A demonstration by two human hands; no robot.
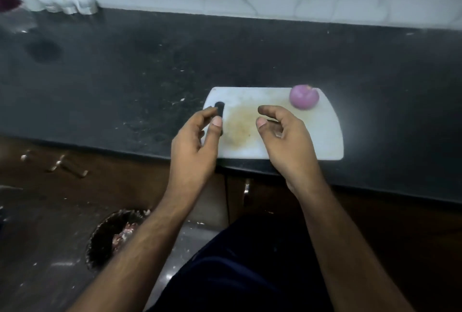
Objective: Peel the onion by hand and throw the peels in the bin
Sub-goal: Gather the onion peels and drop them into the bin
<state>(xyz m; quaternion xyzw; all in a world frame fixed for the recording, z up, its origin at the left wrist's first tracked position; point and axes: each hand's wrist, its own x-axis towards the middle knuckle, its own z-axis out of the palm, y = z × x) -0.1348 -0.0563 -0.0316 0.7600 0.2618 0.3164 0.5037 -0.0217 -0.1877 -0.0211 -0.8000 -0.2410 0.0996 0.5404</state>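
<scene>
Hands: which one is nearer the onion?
The right hand: it hovers over the cutting board's middle, just below-left of the onion; the left hand is at the board's left edge.

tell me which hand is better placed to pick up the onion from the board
Right, probably. The right hand hovers empty over the cutting board, with the onion just beyond its fingers. The left hand sits at the board's far left edge.

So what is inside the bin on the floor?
The bin holds pinkish scraps, probably onion peels, against its dark inside. The left forearm covers its right part, so the rest is hidden.
</scene>
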